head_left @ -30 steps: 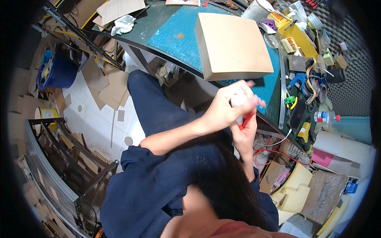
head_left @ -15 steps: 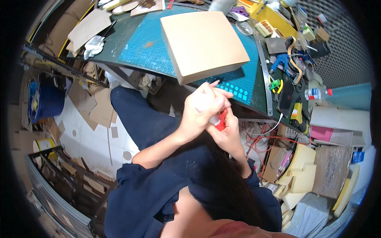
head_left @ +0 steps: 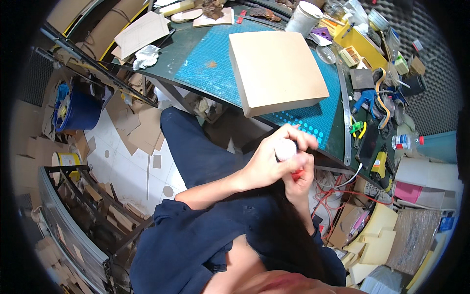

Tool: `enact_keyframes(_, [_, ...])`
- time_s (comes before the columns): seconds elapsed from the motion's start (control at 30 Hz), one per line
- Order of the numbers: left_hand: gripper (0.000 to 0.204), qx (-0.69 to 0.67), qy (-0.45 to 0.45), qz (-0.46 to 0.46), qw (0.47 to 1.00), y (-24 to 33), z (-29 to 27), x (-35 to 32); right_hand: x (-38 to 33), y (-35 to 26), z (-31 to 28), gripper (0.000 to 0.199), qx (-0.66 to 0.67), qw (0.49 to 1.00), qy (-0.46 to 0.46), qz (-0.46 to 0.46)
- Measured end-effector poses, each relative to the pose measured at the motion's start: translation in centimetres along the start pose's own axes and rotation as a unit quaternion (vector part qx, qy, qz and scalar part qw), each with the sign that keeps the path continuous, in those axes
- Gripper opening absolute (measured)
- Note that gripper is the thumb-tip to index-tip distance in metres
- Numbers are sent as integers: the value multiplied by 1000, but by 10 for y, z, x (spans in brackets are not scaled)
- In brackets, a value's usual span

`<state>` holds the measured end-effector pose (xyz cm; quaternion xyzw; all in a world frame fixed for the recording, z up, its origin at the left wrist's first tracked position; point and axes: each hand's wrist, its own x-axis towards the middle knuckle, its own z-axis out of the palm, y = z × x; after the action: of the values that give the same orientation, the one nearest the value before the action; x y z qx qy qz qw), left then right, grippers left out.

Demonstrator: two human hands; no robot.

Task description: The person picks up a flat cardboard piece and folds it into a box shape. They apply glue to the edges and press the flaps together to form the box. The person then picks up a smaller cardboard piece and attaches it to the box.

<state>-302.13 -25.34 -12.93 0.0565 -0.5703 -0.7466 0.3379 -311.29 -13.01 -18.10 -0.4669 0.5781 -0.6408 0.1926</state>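
Observation:
My left hand (head_left: pixel 267 159) is closed round a white, round-ended, bottle-like thing (head_left: pixel 285 149), whose exact kind I cannot make out. Close against it, my right hand (head_left: pixel 300 182) pinches a small red part (head_left: pixel 296 174) just below the white end. Fingers hide whether the red part and the white body are joined. Beyond both hands, a large tan block (head_left: pixel 279 71) with rounded corners sits on the blue-green cutting mat (head_left: pixel 210 63); neither hand touches it.
A metal ruler (head_left: pixel 344 117) lies along the mat's right side. Tools, a plastic bottle (head_left: pixel 409 142) and a yellow bin (head_left: pixel 364 44) crowd the bench's right. Crumpled white paper (head_left: pixel 146 57) lies at left. A blue bucket (head_left: pixel 81 111) and a dark metal frame (head_left: pixel 105 210) stand on the floor.
The view has shifted, so the bench appears lower and further right. My hands have turned the held thing, bringing its white end into sight between the left fingers.

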Motion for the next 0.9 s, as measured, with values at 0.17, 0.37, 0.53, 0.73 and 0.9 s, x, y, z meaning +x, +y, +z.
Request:
enact_keyframes(0.17, [55,101,289,170,937,-11,-41,-6,27,-12,-20,40,154,982,84,66])
enact_keyframes(0.37, [82,149,276,57,948,-34,-79,-6,65,15,-49,34,32,983,178,34])
enact_keyframes(0.53, [92,247,218,26,944,-47,-74,-18,103,38,-50,43,-8,989,148,7])
enact_keyframes(0.73, [77,253,225,12,941,-45,-70,-17,108,58,-47,47,35,987,148,50])
enact_keyframes(0.9, [65,332,251,43,908,-40,-74,-13,110,48,-45,48,47,987,149,30])
